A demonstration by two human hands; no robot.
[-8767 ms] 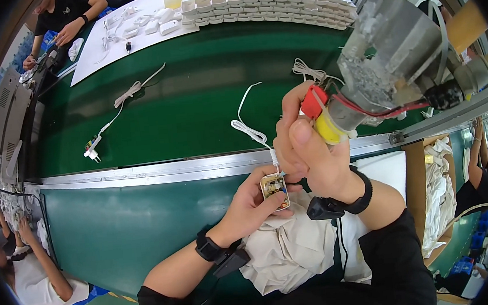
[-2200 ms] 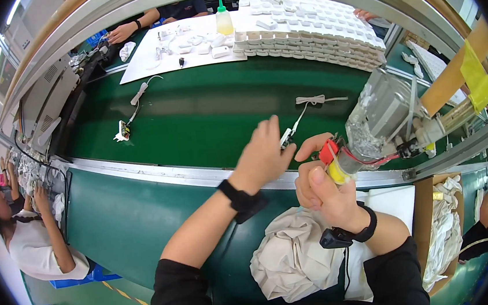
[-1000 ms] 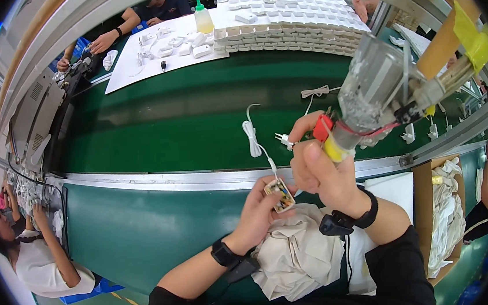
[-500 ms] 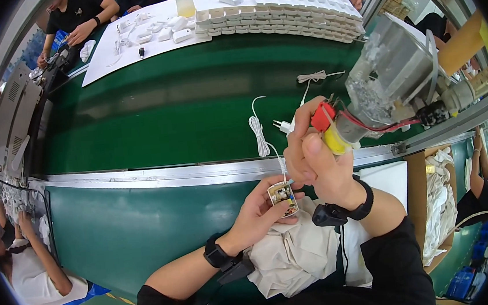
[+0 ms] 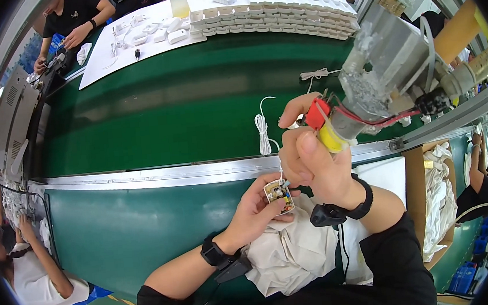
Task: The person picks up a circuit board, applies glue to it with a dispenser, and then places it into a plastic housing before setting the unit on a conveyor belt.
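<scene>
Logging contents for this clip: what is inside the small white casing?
The white casing holds small electronic parts. The left hand, its thumb over the lower left, covers some of the inside; whatever lies beneath the parts is hidden.

You have bright, fairly even light over your table [image 5: 112,234], with soft pale glare on its surface. The belt [image 5: 166,124] beyond shows dark and lighter bands, and the metal rail [image 5: 141,176] shines. White trays [image 5: 279,19] look slightly washed out. Your white case [image 5: 278,197] is reasonably sharp, its innards too small to make out. Straight edges bend outward; the corners go black.
</scene>
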